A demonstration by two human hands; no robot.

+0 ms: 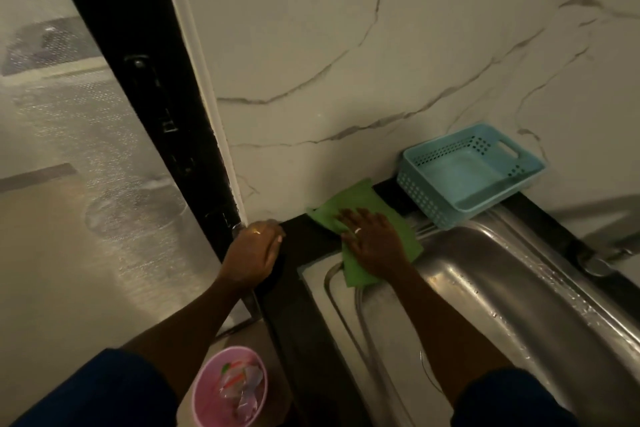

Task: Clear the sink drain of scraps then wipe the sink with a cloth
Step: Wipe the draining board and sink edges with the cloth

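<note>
The right hand (372, 241) lay flat and open, fingers spread, pressing the green cloth (367, 232) where the dark worktop (304, 274) met the corner of the steel sink (502, 288); the left hand (251, 253) rested loosely curled on the worktop's edge, grasping nothing visible; the cloth looked soft, light and limp, best driven under a flat palm; its long axis ran from the wall toward the person.

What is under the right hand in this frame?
The right hand lies flat on a green cloth, which is spread across the black counter edge and the steel sink's drainboard corner. The surface directly under the cloth is covered.
</note>
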